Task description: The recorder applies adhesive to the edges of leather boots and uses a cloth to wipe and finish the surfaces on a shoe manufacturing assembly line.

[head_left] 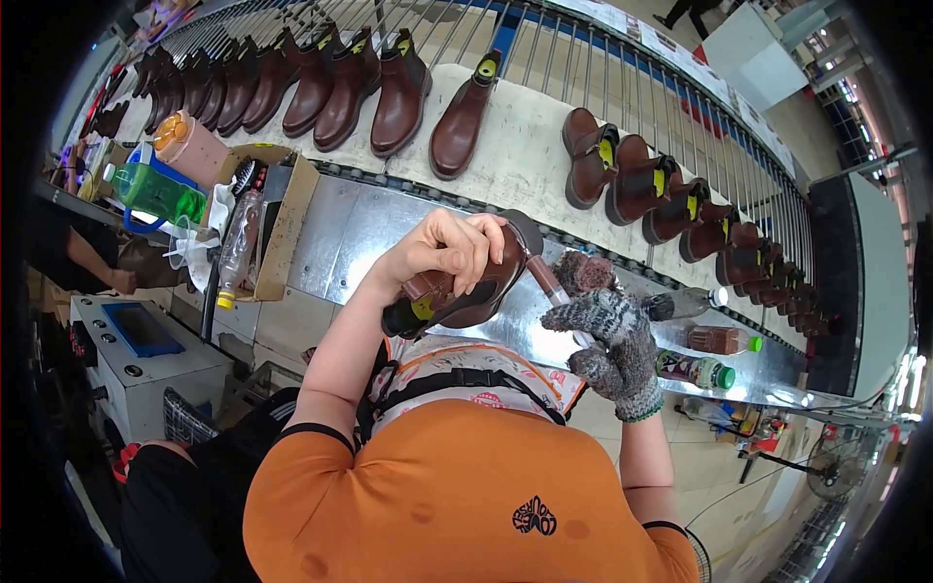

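Observation:
My bare left hand is closed around a brown leather ankle boot, held tilted above the metal worktop. The boot's yellow-green pull tab lies below my wrist, and its dark sole edge points away from me. My right hand, in a grey knitted glove, grips a slim pen-like applicator with a brown end and a pale shaft. The brown end comes up close to the boot; whether it touches, I cannot tell. A brown fuzzy pad shows just beyond the gloved fingers; what it rests on is hidden.
Brown boots line the conveyor beyond the worktop. At left, a cardboard box holds bottles and tools, beside a green bottle. Several bottles lie at right. A control cabinet and another person's arm are at left.

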A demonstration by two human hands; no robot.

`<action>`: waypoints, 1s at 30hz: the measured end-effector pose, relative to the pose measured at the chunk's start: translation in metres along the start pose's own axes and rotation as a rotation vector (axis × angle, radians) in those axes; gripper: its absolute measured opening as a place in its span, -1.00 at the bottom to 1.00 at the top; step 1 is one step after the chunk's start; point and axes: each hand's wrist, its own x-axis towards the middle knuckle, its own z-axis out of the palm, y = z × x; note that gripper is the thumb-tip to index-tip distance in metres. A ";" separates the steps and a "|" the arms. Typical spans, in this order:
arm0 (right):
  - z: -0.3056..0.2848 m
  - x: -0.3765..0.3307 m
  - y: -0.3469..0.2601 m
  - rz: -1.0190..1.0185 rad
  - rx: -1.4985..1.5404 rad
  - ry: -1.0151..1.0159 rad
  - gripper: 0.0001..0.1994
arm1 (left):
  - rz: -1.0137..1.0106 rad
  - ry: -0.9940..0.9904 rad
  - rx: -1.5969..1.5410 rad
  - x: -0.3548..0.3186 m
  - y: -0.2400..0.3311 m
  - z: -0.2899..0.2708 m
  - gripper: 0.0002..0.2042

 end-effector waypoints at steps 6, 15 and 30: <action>0.013 0.011 0.000 -0.072 0.011 0.094 -0.75 | 0.035 0.058 -0.006 0.001 0.002 -0.017 -0.53; 0.087 0.033 0.046 -0.150 0.262 0.180 -0.55 | 0.156 0.244 -0.201 -0.022 -0.026 -0.083 -0.49; 0.138 0.021 0.084 -0.021 0.103 0.050 -0.78 | 0.028 0.645 -0.500 -0.048 -0.059 -0.161 -0.50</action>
